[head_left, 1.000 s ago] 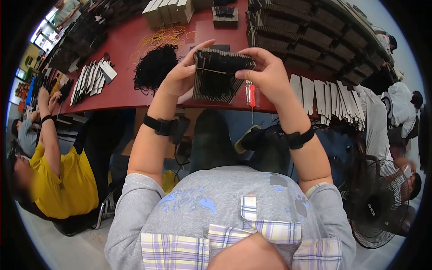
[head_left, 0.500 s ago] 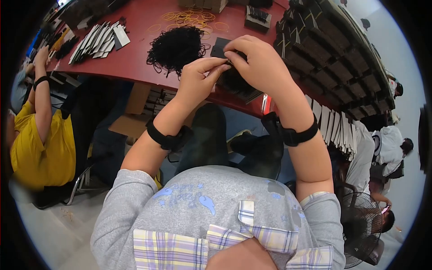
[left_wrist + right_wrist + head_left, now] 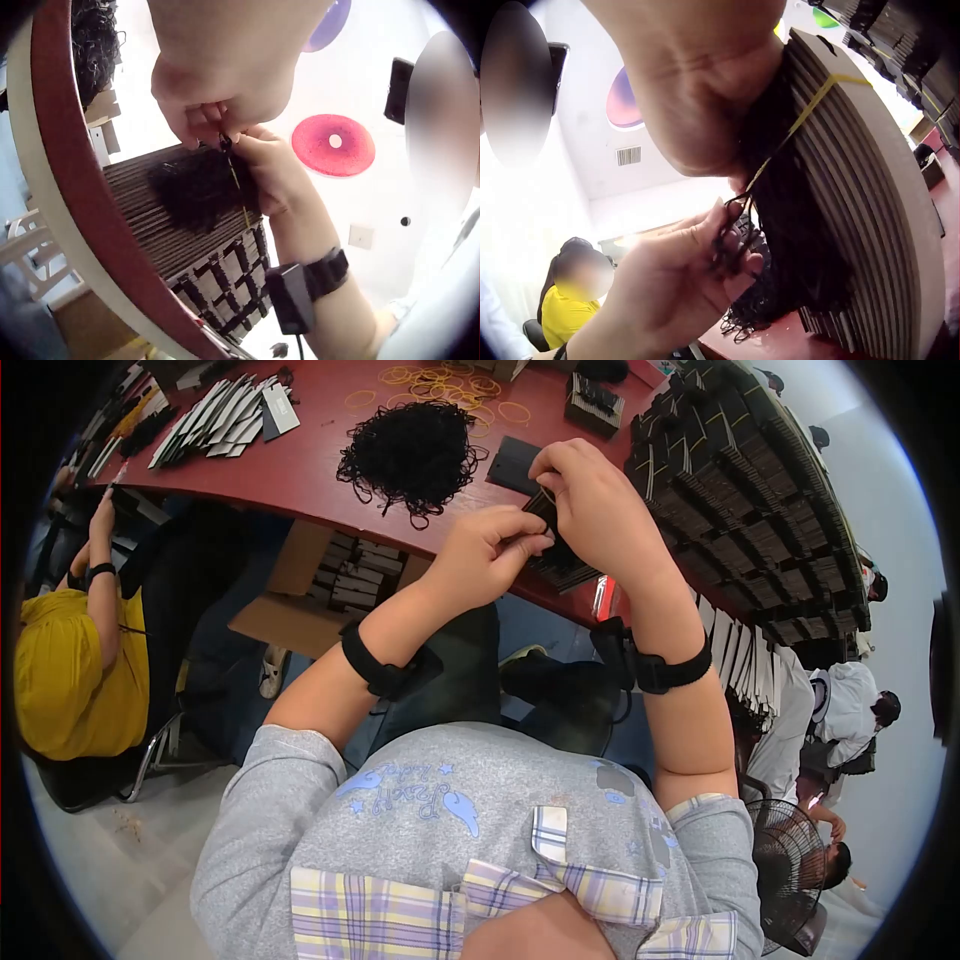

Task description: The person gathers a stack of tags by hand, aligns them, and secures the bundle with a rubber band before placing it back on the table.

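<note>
Black cord (image 3: 729,251) is pinched by left hand (image 3: 488,555); right hand (image 3: 602,510) is bent over banded card bundle (image 3: 889,225), its grip can't be told. Bundle partly hidden, right of centre in head view, at red table (image 3: 310,470) edge. Loop pile (image 3: 412,455) seen upper centre, stacked bundles (image 3: 745,510) upper right.
</note>
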`<state>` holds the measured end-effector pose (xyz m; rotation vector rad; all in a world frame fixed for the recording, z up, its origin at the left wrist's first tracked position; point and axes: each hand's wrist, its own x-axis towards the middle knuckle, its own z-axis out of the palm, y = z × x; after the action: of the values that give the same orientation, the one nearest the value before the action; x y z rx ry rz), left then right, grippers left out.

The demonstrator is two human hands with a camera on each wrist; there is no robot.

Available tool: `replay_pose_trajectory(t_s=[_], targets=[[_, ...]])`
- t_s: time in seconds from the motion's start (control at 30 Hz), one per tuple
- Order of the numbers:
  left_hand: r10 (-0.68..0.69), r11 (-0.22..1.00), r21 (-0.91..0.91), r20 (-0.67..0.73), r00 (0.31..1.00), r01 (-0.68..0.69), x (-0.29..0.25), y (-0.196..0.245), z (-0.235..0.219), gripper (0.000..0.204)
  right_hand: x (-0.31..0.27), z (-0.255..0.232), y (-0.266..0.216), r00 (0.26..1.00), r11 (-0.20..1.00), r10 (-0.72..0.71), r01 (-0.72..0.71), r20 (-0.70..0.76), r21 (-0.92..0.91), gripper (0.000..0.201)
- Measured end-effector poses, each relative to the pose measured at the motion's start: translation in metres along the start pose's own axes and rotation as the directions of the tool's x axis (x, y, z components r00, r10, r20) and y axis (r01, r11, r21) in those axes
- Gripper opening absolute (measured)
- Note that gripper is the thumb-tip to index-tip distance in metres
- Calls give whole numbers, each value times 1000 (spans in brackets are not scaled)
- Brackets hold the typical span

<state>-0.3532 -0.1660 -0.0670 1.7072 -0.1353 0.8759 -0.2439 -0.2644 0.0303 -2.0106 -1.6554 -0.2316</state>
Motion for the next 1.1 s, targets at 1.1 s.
replay_pose_trajectory(t_s=[1.1], targets=[[80, 773, 623, 85, 993, -116, -17, 1, -13, 14, 6, -2, 19, 972, 848, 229, -225, 51, 481, 20]])
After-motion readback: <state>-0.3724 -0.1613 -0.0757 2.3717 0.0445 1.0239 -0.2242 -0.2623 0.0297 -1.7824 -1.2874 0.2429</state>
